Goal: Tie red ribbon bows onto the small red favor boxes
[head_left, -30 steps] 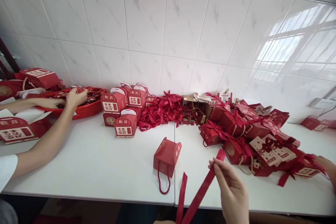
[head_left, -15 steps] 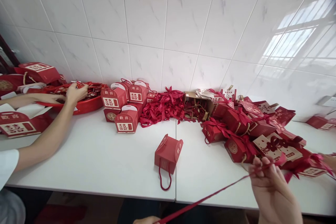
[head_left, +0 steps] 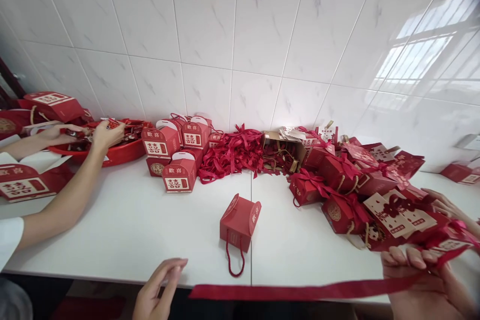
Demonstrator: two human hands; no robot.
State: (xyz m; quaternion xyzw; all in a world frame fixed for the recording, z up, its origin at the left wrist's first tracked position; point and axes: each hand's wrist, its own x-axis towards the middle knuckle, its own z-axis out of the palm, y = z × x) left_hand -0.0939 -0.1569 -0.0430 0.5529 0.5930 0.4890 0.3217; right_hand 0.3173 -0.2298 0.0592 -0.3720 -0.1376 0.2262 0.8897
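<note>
Right hand [head_left: 427, 277] with its grip closed on a red ribbon [head_left: 292, 292], the strip stretched along the front edge of the table [head_left: 123, 240], left hand [head_left: 159, 290] with its grip loosely open near the ribbon's free end, a red box [head_left: 239, 222] between and beyond them

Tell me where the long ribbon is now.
The long red ribbon stretches from bottom centre to lower right in the head view, below the lone red box; the right hand holds it, with its free end short of the left hand.
</note>
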